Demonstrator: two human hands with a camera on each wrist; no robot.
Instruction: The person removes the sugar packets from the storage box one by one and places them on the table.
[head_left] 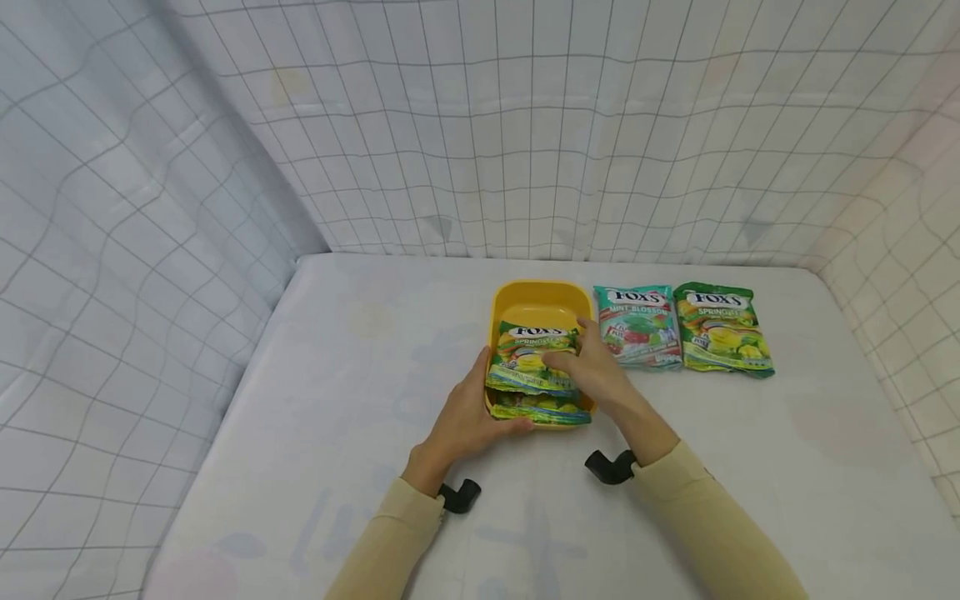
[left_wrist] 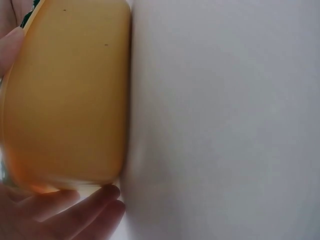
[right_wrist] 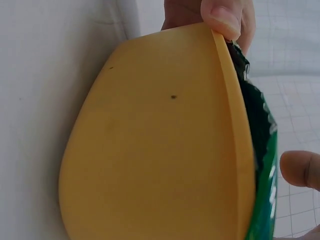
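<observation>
A yellow plastic tub (head_left: 540, 292) stands on the table, upper side open. Inside lie two Fox's candy bags: one Spring Tea bag (head_left: 517, 358) on top, and under it another green-yellow candy bag (head_left: 543, 410) showing at the near end. My left hand (head_left: 465, 421) grips the tub's near left corner, thumb along the near rim, fingers against the left wall (left_wrist: 70, 100). My right hand (head_left: 592, 362) is over the right rim, its thumb extended over the top bag and its index finger at the bag's upper right. In the right wrist view, a green bag edge (right_wrist: 267, 150) rises above the rim.
To the right of the tub lie a teal Mint Blossom candy bag (head_left: 639, 327) and a green Spring Tea candy bag (head_left: 722, 329), side by side. White grid-patterned cloth walls (head_left: 480, 150) surround the white-covered table (head_left: 360, 400) at the back and sides.
</observation>
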